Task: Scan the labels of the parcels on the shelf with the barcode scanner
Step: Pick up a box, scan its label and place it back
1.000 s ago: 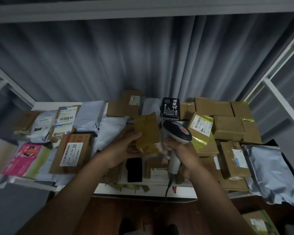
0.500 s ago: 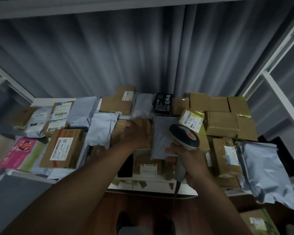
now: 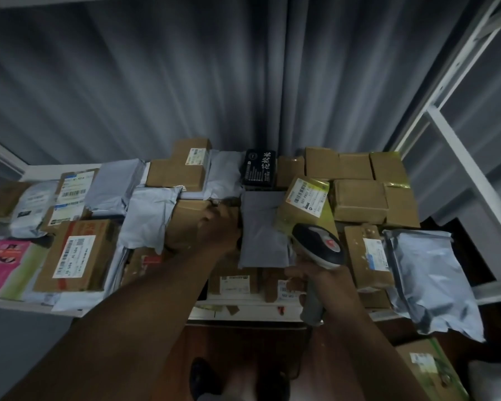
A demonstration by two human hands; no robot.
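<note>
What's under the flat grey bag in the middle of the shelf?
The grey bag lies on top of brown boxes: one box with a white label peeks out below its near edge. Whatever sits right beneath the bag is covered.

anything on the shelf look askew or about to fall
Yes: the silver foil bag at the right end droops past the shelf's front edge. The labelled yellow-taped box sits tilted atop its neighbours.

grey curtain (image 3: 185,82) hangs behind; dark shoes (image 3: 203,377) on wooden floor (image 3: 243,342).
</note>
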